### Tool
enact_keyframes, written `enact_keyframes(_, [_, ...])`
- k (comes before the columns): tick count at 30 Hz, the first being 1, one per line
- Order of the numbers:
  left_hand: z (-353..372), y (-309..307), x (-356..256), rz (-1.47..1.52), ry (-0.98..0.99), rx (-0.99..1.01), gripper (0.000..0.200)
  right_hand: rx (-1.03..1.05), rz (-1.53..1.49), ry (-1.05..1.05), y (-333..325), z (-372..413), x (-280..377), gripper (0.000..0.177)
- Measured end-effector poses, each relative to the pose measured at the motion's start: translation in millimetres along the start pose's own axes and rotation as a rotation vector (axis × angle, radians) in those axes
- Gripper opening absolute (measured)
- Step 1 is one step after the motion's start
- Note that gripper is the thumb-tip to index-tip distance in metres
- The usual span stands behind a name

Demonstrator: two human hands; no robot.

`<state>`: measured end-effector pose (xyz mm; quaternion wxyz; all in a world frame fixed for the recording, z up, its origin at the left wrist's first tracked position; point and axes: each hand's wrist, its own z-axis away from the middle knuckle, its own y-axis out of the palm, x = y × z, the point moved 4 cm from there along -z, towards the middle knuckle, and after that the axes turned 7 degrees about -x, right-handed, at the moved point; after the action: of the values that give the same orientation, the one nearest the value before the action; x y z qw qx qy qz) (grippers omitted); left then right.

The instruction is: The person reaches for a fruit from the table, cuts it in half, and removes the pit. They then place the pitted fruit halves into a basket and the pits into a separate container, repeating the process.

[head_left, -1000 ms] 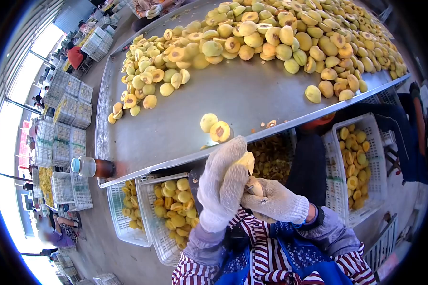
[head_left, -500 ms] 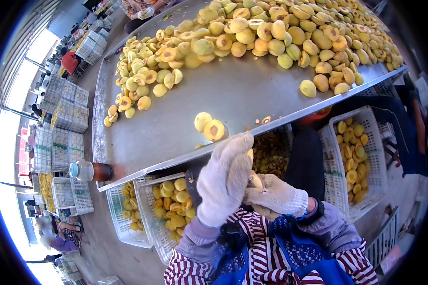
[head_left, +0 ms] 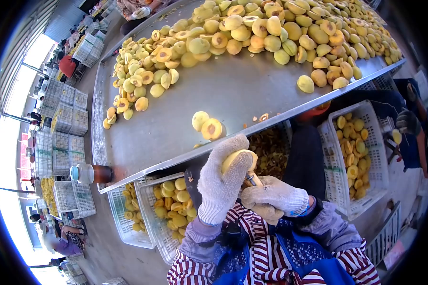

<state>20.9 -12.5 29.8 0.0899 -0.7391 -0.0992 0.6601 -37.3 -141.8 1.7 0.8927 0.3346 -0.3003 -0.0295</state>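
Note:
My left hand [head_left: 218, 183], in a whitish knitted glove, is closed around a yellow peach half [head_left: 230, 161] just off the table's near edge. My right hand [head_left: 276, 195], gloved the same way, grips a small pitting tool [head_left: 254, 179] with a pale handle and a metal collar. The tool's tip is at the underside of the fruit, and its working end is hidden. Beyond my left hand, a cut peach half [head_left: 211, 129] lies pit side up on the metal table [head_left: 171, 126], touching another yellow piece [head_left: 200, 121].
A large heap of peach halves [head_left: 233, 35] covers the table's far side. Below the near edge stand white crates [head_left: 150, 223] of fruit, with another crate [head_left: 381, 164] at right. A jar [head_left: 92, 173] is at the table's left corner. A co-worker's dark glove [head_left: 408, 122] shows at right.
My left hand has turned and opened to view, so the peach half in it now shows. The tool in my right hand is more visible. A co-worker's gloved hand has appeared at right.

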Motion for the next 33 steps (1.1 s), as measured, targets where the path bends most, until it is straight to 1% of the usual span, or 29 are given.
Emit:
enact_keyframes(1, [1.2, -0.6, 0.4, -0.112, 0.071, 0.0, 0.035, 0.015, -0.008, 0.005, 1.3, -0.8, -1.3, 0.022])
enact_keyframes(2, [0.9, -0.3, -8.9, -0.245, 0.319, -0.031, 0.034, -0.013, -0.002, 0.058, 2.3, -0.1, -0.9, 0.024])
enact_keyframes(5, [-1.7, 4.4, -22.2, -0.418, 0.4, 0.056, 0.034, 0.08, -0.118, 0.063, -5.1, -5.7, -17.9, 0.027])
enact_keyframes(6, [-5.4, 4.0, -14.4, -0.232, 0.237, 0.181, 0.035, 0.132, -0.169, 0.072, -0.8, -3.9, -17.0, 0.028])
enact_keyframes(9, [-8.1, 7.6, -3.4, 0.02, 0.089, 0.306, 0.038, 0.245, -0.23, 0.053, -7.6, -6.2, -25.8, 0.029])
enact_keyframes(11, [-10.3, 8.1, -11.7, 0.025, 0.284, 0.354, 0.037, 0.406, -0.622, 0.19, -14.6, -9.7, -49.3, 0.03])
enact_keyframes(13, [-10.6, 8.4, -16.1, 0.01, 0.505, 0.359, 0.036, 0.603, -0.909, 0.284, -10.3, -10.9, -59.7, 0.032])
enact_keyframes(14, [-8.8, 9.5, -8.9, 0.163, 0.273, 0.455, 0.035, 0.725, -0.995, 0.308, -4.1, -11.8, -59.8, 0.032])
enact_keyframes(16, [-1.9, 14.1, -8.3, 0.368, 0.002, 0.403, 0.051, 0.794, -1.036, 0.318, -3.3, -12.9, -59.9, 0.032])
enact_keyframes(17, [1.7, 17.4, -6.7, 0.468, -0.135, 0.378, 0.062, 0.74, -0.996, 0.302, -8.0, -13.1, -62.5, 0.032])
enact_keyframes(18, [2.5, 18.3, -6.3, 0.433, -0.13, 0.373, 0.068, 0.694, -0.95, 0.286, -7.9, -11.6, -59.3, 0.031])
enact_keyframes(21, [9.7, 22.6, -8.1, 0.696, -0.272, 0.308, 0.053, 0.576, -0.802, 0.256, 2.7, 0.9, -36.6, 0.027])
enact_keyframes(23, [14.8, 24.2, -15.6, 0.74, -0.365, 0.239, 0.056, 0.639, -0.77, 0.187, 4.7, -2.4, -36.3, 0.026])
enact_keyframes(24, [17.0, 25.4, -16.9, 0.762, -0.41, 0.205, 0.058, 0.586, -0.682, 0.15, 4.6, -2.3, -35.3, 0.026])
enact_keyframes(25, [18.5, 26.5, -15.5, 0.788, -0.407, 0.186, 0.059, 0.533, -0.592, 0.118, 4.9, -2.0, -33.8, 0.026])
enact_keyframes(27, [22.3, 27.3, -11.1, 0.841, -0.403, 0.145, 0.061, 0.261, -0.274, 0.05, 3.1, 6.6, -27.0, 0.028])
enact_keyframes(30, [27.1, 24.8, -10.1, 0.869, -0.465, 0.085, 0.062, 0.226, -0.167, 0.065, 6.2, 4.9, -24.3, 0.03])
enact_keyframes(33, [27.3, 22.3, -4.9, 0.904, -0.505, -0.01, 0.059, 0.233, -0.138, 0.087, 9.7, 1.0, -23.8, 0.027])
